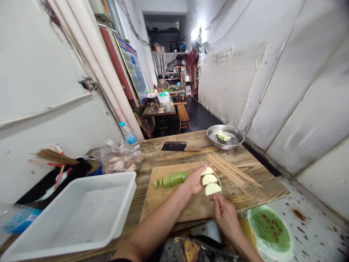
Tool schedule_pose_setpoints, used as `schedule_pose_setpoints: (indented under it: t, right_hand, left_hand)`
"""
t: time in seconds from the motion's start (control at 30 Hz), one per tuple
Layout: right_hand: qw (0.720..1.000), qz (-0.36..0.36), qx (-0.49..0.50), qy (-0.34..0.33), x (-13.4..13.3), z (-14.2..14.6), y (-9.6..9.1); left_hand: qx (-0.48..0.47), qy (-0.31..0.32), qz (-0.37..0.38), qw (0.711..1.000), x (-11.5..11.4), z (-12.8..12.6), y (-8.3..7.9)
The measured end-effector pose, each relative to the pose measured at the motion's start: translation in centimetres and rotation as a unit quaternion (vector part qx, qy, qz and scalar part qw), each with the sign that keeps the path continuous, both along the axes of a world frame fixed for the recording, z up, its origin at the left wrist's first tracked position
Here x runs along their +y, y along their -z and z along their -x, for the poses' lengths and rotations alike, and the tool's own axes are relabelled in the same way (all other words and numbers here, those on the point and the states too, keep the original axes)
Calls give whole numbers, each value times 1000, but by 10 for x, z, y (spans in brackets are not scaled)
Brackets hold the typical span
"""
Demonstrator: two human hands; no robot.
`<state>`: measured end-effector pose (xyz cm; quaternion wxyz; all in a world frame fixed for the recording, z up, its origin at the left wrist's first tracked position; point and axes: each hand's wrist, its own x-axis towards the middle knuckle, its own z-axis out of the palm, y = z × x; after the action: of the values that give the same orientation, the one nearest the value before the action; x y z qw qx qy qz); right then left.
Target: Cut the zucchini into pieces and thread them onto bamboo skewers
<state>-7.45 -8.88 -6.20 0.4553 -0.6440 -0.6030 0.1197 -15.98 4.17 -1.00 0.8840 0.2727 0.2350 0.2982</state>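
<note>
Three pale half-round zucchini slices [209,179] sit in a row above the right side of a wooden cutting board [158,205]. Around their far and left side, my left hand [195,180] is closed, steadying them. My right hand [225,211] pinches at the near end of the row, on what looks like a bamboo skewer, mostly hidden by fingers and slices. Cut green zucchini [173,181] lies in a line on the board, partly behind my left wrist. Loose bamboo skewers [231,171] are spread on the table just right of the board.
A cleaver [176,146] lies beyond the board. A steel bowl [231,146] holds zucchini pieces [223,136]. Left are a white tray [81,214], a plastic bag [120,158] and a water bottle [130,137]. A green-lined bin [268,233] stands below right. Another person [163,84] sits far back.
</note>
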Motion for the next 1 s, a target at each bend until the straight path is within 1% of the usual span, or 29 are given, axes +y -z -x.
schedule_pose_setpoints:
  t: [0.1, 0.2, 0.37, 0.43, 0.47, 0.5, 0.53, 0.6, 0.63, 0.67, 0.73, 0.83, 0.93, 1.0]
  right_hand:
    - [1000, -25, 8, 15, 3, -4, 3]
    - [999, -43, 18, 28, 6, -7, 2]
    - [997, -46, 16, 52, 12, -8, 0]
    - [997, -43, 15, 61, 12, -10, 2]
    - [997, -39, 14, 65, 12, -13, 4]
    - [997, -35, 12, 69, 11, -16, 6]
    - [997, -29, 10, 73, 9, -19, 8]
    - [997, -11, 7, 80, 4, -27, 14]
    - [997, -1, 7, 82, 1, -30, 17]
    - [996, 9, 6, 83, -2, -33, 20]
    - [996, 28, 4, 84, -9, -39, 27]
    - [996, 52, 7, 79, -15, -43, 39]
    - [996, 64, 9, 67, -16, -46, 47]
    - [996, 67, 8, 60, -15, -47, 49]
  left_hand:
    - [37, -23, 9, 999, 5, 8, 2]
    - [95, -42, -25, 994, 6, 17, 8]
    - [97, -29, -61, 993, -5, 21, 15]
    - [125, -52, -92, 986, -4, 24, 15]
    - [160, -78, -128, 976, 0, 27, 16]
    - [206, -111, -178, 956, 5, 31, 16]
    - [258, -144, -236, 926, 12, 37, 17]
    - [346, -197, -343, 851, 28, 53, 19]
    - [374, -213, -377, 820, 36, 63, 20]
    - [397, -225, -400, 795, 44, 73, 22]
    - [433, -241, -419, 761, 56, 97, 24]
    - [492, -251, -427, 716, 66, 133, 26]
    - [555, -260, -422, 668, 69, 168, 29]
    - [581, -254, -422, 648, 68, 187, 31]
